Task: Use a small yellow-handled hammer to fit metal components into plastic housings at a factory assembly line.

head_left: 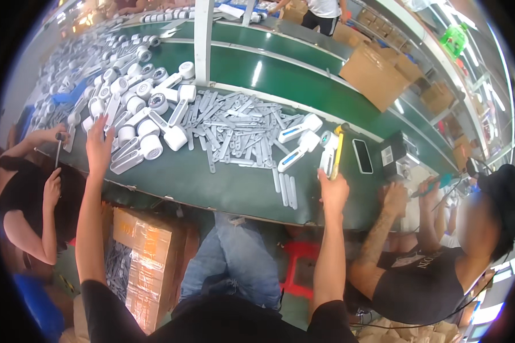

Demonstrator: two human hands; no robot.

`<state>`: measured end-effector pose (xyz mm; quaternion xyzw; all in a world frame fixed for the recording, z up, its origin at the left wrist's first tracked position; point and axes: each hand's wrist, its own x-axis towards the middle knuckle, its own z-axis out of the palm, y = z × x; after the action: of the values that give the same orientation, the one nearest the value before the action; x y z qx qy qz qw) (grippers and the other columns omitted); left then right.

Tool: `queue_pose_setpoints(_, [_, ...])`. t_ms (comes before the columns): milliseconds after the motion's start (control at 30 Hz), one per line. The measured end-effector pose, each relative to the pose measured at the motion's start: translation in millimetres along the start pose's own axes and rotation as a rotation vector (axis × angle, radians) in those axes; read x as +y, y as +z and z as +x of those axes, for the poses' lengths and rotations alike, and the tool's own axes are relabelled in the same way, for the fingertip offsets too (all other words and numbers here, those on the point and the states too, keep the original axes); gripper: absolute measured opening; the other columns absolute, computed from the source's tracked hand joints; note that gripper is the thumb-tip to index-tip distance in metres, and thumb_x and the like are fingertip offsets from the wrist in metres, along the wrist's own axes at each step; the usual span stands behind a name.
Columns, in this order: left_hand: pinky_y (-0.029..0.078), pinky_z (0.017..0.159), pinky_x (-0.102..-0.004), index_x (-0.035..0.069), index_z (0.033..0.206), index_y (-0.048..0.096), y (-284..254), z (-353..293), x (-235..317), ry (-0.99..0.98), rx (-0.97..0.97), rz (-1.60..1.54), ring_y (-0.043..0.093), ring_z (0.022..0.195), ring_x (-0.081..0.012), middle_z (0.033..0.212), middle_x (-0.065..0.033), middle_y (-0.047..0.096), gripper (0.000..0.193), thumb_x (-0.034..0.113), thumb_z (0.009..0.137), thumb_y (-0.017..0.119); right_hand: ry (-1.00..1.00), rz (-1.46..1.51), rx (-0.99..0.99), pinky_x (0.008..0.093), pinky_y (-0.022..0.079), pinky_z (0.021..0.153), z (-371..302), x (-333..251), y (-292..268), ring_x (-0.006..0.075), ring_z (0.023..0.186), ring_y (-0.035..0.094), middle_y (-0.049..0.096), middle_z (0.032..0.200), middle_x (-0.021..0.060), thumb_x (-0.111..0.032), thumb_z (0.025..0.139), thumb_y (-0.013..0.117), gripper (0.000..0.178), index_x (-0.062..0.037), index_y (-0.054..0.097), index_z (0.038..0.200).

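Observation:
My left hand (pixel 99 150) reaches to the near edge of a heap of white plastic parts (pixel 150 147), each with a round head and a slotted handle. Its fingers are stretched upward and look apart, close to the parts. My right hand (pixel 333 193) is closed round the yellow handle of a hammer (pixel 338 153), whose head points away from me. Right beside the hammer, at my fingertips, lies a white part with an open round head (pixel 328 150); whether I also touch it, I cannot tell. Two white parts with blue strips (pixel 294 158) lie just left of it.
Loose grey flat strips (pixel 234 128) cover the middle of the green bench (pixel 212 191), several lined up near its edge. A phone (pixel 362 156) and a dark box (pixel 399 154) lie at right. Co-workers sit on both sides. A white post (pixel 202 46) stands ahead; a carton (pixel 149 246) sits below.

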<state>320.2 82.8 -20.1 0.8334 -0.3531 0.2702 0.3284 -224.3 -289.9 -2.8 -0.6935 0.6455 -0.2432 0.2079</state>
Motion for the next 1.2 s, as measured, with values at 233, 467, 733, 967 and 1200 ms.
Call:
queue_pose_setpoints(233, [0.051,0.11,-0.0457,0.004,0.128,0.072,-77.8,-140.2,96.9,0.119,-0.136,-0.161,0.066,0.126,-0.0366,0.136,-0.0175,0.07,0.037,-0.007,0.093,0.071,-0.111,0.229,0.34,0.0454,0.057,0.072,-36.9,38.6,-47.8,0.0274,0.074,0.074,0.077,0.085,0.0203,-0.027,0.101,0.074,0.032,0.0006,0.075,0.117])
queue_pose_setpoints(467, [0.053,0.105,-0.0465,0.006,0.13,0.072,-26.4,-147.5,262.6,0.381,-0.389,-0.575,0.067,0.124,-0.0362,0.136,-0.0144,0.071,0.04,0.003,0.09,0.075,-0.208,0.18,0.371,0.0333,0.048,0.043,-51.3,111.1,-31.1,0.0158,0.048,0.06,0.07,0.075,0.0125,-0.026,0.104,0.071,0.037,0.0046,0.071,0.124])
queue_pose_setpoints(733, [0.034,0.127,-0.052,0.008,0.154,0.053,86.1,-101.4,473.9,0.892,-0.612,-0.985,0.04,0.155,-0.0367,0.162,-0.016,0.05,0.069,0.014,0.091,0.079,-0.23,0.371,0.24,0.0274,0.045,0.045,-92.6,79.6,-67.3,0.0096,0.048,0.057,0.066,0.072,0.0037,-0.019,0.105,0.071,0.032,0.0032,0.069,0.128])
queue_pose_setpoints(967, [0.054,0.099,-0.0506,0.001,0.126,0.072,101.2,-98.0,505.6,1.004,-0.89,-1.139,0.066,0.112,-0.0406,0.117,-0.019,0.074,0.037,0.014,0.092,0.077,-0.219,0.427,0.186,0.0392,0.054,0.09,-111.6,82.3,-92.4,0.0284,0.102,0.07,0.07,0.104,0.0137,-0.011,0.096,0.077,0.027,0.002,0.075,0.119])
queue_pose_setpoints(1200, [0.055,0.09,-0.0455,0.003,0.122,0.073,4.2,-87.1,446.2,0.768,-0.744,-1.013,0.069,0.097,-0.0356,0.103,-0.0134,0.074,0.038,0.006,0.084,0.081,-0.417,0.603,-0.006,0.0338,0.055,0.089,-138.3,13.2,-99.8,0.0227,0.103,0.068,0.069,0.118,0.0114,-0.009,0.089,0.085,0.036,0.0008,0.076,0.123])
